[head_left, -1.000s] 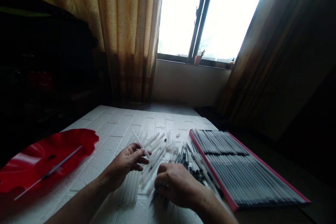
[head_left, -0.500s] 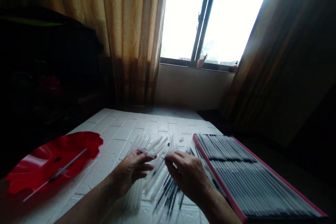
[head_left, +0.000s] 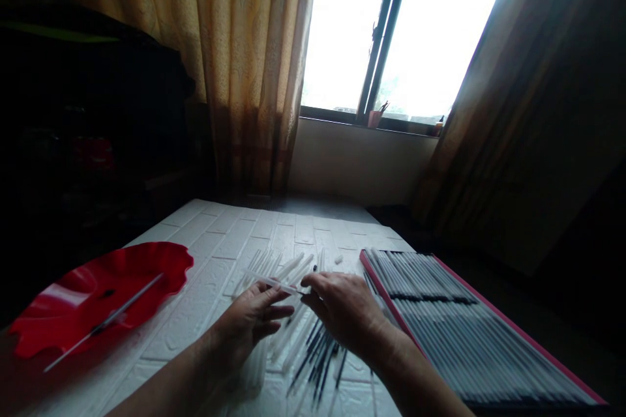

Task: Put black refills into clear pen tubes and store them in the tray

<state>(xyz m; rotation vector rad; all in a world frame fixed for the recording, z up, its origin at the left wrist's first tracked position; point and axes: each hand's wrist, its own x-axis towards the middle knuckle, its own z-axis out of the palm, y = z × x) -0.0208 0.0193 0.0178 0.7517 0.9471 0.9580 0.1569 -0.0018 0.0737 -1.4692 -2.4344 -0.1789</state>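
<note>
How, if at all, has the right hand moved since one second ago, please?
Yes: judged against the pink-edged tray, the right hand has moved up the picture, now nearer level with the tray's far edge.

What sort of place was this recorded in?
Probably a room in a home: there is a gold patterned curtain beside a window, and a table with a white brick-pattern surface.
</note>
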